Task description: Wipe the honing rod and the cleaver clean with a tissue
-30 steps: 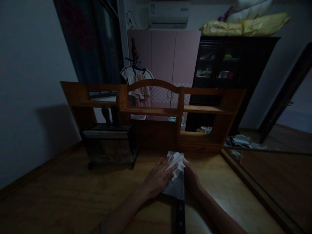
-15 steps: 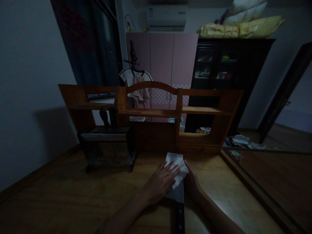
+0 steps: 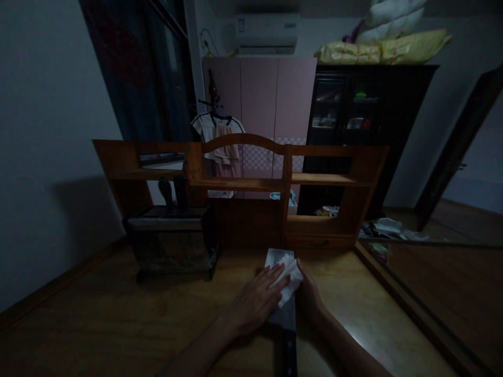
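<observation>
1. Your cleaver point(image 3: 288, 331) lies flat on the table point(image 3: 137, 324), in front of you and just right of centre, its far end toward the shelf unit point(image 3: 243, 183).
2. Its blade point(image 3: 283, 315) is a broad, near-rectangular sheet of dull grey metal; its handle point(image 3: 290, 351) is straight and black, dotted with small pale rivets.
3. Over the middle of the blade sits a thin, white, creased tissue point(image 3: 291, 283), its edges uneven.
4. Your left hand point(image 3: 255, 301) is open, fingers stretched out and slightly apart, laid flat across the tissue.
5. Your right hand point(image 3: 310, 296) stands on edge along the blade's right side, its upper fingertip area touching the tissue; its other fingers are hidden, so you cannot tell whether it grips anything.
6. The table is smooth yellowish wood with a faint grain and a soft glare to the right of your right forearm.
7. The knife block point(image 3: 168, 248) near the shelf unit is boxy and dark, with a glossy, streaked front; two dark handles point(image 3: 167, 192) rise from its top, whatever they belong to being hard to make out.
8. The cleaver's handle runs off the bottom edge, and dim light blurs fine detail.
</observation>
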Demonstrator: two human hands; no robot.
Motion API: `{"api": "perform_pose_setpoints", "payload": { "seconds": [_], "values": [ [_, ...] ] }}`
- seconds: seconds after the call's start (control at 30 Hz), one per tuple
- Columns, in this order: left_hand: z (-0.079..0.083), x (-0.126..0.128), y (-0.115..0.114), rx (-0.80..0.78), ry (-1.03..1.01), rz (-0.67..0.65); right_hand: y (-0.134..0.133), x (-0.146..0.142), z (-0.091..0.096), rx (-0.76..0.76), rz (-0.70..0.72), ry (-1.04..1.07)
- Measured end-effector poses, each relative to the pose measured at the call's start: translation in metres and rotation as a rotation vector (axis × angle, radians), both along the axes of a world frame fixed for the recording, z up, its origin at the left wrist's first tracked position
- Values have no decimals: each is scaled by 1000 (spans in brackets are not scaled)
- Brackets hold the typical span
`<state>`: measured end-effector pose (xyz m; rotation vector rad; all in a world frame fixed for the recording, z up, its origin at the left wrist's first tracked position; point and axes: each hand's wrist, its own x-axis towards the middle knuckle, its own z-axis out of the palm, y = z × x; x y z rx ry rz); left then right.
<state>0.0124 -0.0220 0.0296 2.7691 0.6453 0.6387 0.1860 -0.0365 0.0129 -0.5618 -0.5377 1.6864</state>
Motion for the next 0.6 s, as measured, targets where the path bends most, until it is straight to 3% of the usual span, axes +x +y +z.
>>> {"api": "perform_pose_setpoints", "payload": {
  "seconds": [0.17, 0.33, 0.6],
  "values": [
    [6, -1, -4, 23, 31, -37, 1, 3, -8, -10, -34, 4],
    [4, -1, 0, 31, 17, -25, 2, 2, -7, -12, -3, 14],
    [0, -6, 6, 58, -95, -51, 4, -1, -5, 24, -73, -17]
  ]
}}
